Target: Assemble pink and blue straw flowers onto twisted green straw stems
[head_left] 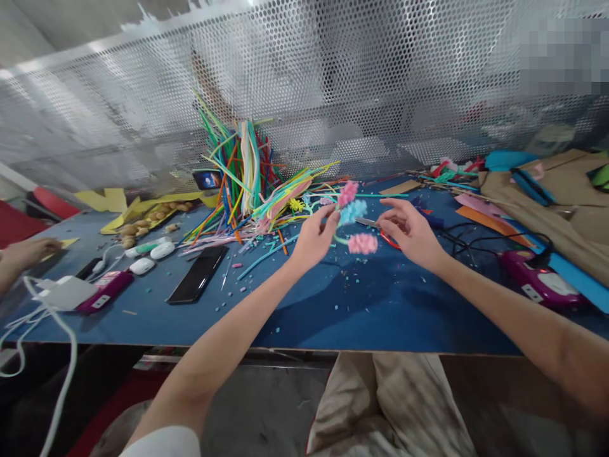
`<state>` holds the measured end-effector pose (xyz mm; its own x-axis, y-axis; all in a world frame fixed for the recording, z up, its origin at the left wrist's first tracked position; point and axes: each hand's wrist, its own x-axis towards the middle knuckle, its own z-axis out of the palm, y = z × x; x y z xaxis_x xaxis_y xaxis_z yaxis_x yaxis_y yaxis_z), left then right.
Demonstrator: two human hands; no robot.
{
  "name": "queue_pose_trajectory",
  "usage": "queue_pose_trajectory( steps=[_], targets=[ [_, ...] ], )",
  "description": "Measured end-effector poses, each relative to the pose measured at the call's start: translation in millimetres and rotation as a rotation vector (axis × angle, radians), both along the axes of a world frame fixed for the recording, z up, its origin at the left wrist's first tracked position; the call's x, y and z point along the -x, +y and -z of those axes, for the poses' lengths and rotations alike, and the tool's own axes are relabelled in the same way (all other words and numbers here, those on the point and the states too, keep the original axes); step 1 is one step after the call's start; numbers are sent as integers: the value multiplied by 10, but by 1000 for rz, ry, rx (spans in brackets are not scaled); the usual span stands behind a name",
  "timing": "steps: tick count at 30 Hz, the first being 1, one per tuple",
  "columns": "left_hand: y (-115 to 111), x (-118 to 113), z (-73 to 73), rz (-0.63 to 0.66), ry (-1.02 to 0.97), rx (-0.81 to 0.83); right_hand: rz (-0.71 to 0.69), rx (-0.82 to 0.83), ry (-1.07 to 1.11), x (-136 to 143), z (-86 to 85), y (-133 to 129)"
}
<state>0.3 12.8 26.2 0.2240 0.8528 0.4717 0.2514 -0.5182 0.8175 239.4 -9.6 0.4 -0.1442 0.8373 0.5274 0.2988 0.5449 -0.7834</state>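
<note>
My left hand (315, 236) is closed on the stems of a small bunch of fuzzy pipe-cleaner flowers. A dark pink bloom (348, 192) stands at the top, a blue bloom (353, 212) is in the middle, and a light pink bloom (362, 244) hangs lower on a bent green stem. To the right, my right hand (406, 228) has its fingers apart, the index stretched toward the flowers. Scissors with red handles (390, 240) show at its thumb, partly hidden, blades pointing left; contact between hand and scissors is unclear.
Behind my left hand stands a heap of colourful pipe cleaners (247, 171). A black phone (198, 274), white cables, and a purple power strip (105, 291) lie left; another purple strip (542, 279) and cardboard (537, 190) lie right. Another person's hand (33, 252) rests far left.
</note>
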Motion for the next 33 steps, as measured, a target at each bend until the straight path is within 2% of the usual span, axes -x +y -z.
queue_pose_trajectory(
  steps=[4, 6, 10, 15, 21, 26, 30, 33],
  targets=[
    [55, -23, -40, 177, -552, 349, 15, 87, 54, -34, 64, 89],
    [38, -52, -40, 210, -678, 434, 19, 99, 33, -31, 70, 92],
    [-23, -115, -8, 217, -763, 459, -49, 144, -21, 74, 32, 3],
    [-91, -177, 10, 186, -805, 377, -222, 251, 54, 309, -33, -167],
    [-271, -292, -4, 233, -861, 367, -157, 193, -102, 463, -56, -279],
    [-280, -315, 78, 240, -756, 310, -306, 273, -53, 471, -95, -355],
    [-197, -261, 189, 335, -513, 260, -176, 212, 65, 392, -100, -295],
    [-177, -240, 287, 441, -162, 288, -44, 135, 104, 290, -89, -195]
  ],
)
